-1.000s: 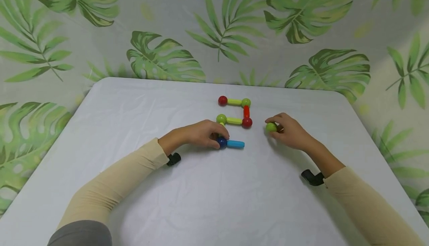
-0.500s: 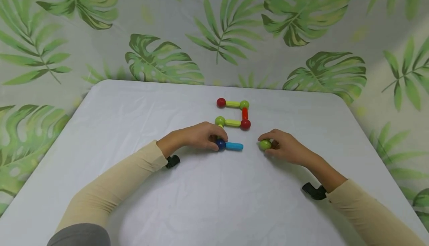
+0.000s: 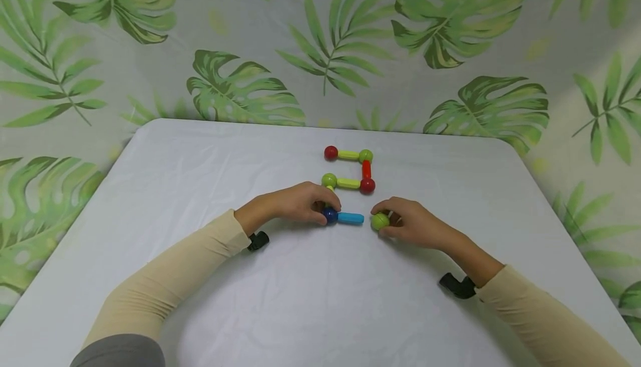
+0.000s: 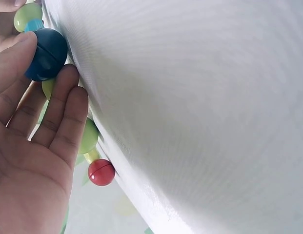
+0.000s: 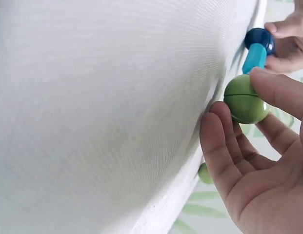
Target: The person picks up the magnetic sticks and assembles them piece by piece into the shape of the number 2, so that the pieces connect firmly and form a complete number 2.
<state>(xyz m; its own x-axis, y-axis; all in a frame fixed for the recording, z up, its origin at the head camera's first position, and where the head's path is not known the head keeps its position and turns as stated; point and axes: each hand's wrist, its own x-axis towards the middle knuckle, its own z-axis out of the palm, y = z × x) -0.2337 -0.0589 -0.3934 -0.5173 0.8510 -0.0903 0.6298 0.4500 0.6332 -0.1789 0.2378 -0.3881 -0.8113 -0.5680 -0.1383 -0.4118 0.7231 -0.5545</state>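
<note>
My left hand pinches a dark blue ball between thumb and fingers. From this ball a light blue stick points right along the table. My right hand holds a loose green ball by thumb and fingertips, just off the stick's free end in the head view. Beyond the hands runs a zigzag of joined balls and sticks: a green ball, a red ball, another green ball and a red ball at its far end. A short yellow-green stick, partly hidden by left fingers, leads to the blue ball.
A white cloth covers the table. Behind its far edge hangs a leaf-patterned cloth. Black wrist mounts sit under both forearms, close above the tabletop.
My right hand has carried the green ball toward the front and left, up to the light blue stick's end. The left hand has stayed on the blue ball.
</note>
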